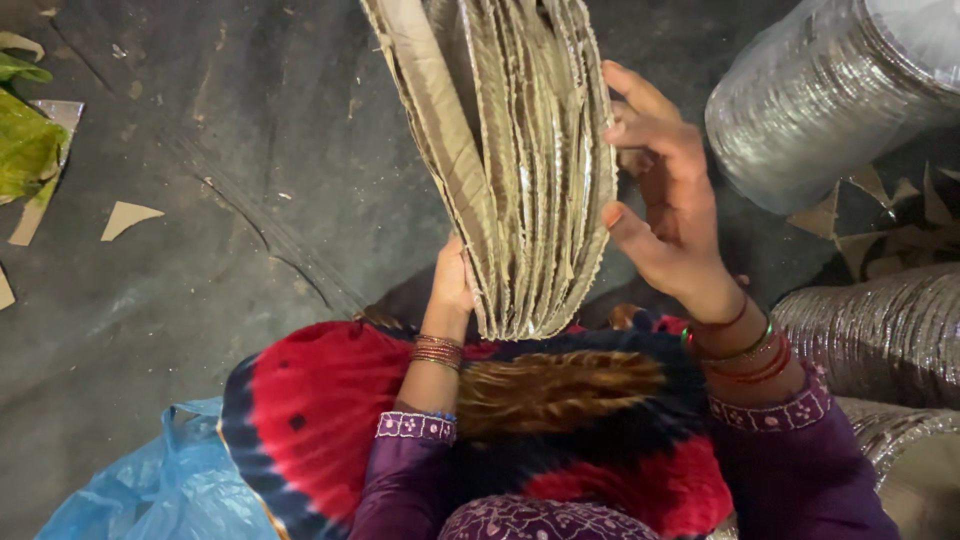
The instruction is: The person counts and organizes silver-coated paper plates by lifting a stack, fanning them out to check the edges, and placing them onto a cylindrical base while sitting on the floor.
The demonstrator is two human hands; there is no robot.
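Note:
A thick stack of round cardboard discs with silver foil faces [515, 160] stands on edge on my lap. Under its left lower side my left hand [452, 285] holds it up, the fingers hidden behind the discs. At the right edge of the stack is my right hand [665, 195], thumb and fingers spread against the outermost discs. Both wrists carry bangles, and the sleeves are purple with embroidered cuffs.
Rolled stacks of silver foil discs [820, 90] lie at the right, with more stacks [880, 330] below them. A red, black and brown cloth [320, 400] covers my lap. A blue plastic bag [160, 490] sits bottom left; cardboard scraps [125, 217] lie on the dark floor.

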